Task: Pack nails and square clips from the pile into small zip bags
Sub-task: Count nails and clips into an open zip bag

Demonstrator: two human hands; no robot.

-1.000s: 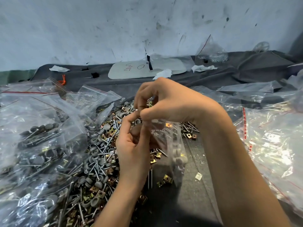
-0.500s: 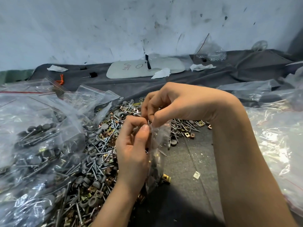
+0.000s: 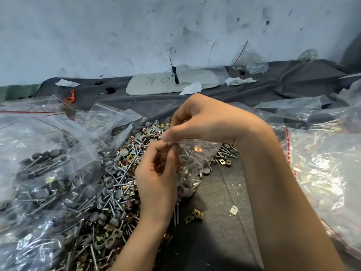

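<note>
A small clear zip bag (image 3: 195, 159) holding nails and a brass square clip hangs between my two hands above the pile. My right hand (image 3: 205, 122) pinches the bag's top strip from above, thumb and fingers curled on it. Just below and to the left, my left hand (image 3: 156, 177) pinches the same top edge at its left end. The loose pile of nails, grey caps and square clips (image 3: 117, 192) spreads on the dark cloth under and left of my hands. Two stray clips (image 3: 193, 216) lie near my left wrist.
Filled zip bags (image 3: 39, 173) are heaped at the left. Empty clear bags with red strips (image 3: 322, 173) cover the right side. A white board (image 3: 172, 83), paper scraps and another bag (image 3: 250, 61) lie at the back by the wall. Dark cloth (image 3: 214, 241) shows between my arms.
The bag has turned from hanging narrow to spread wide between my hands. My right hand has moved up and right along the top strip; the left hand stays at the left end.
</note>
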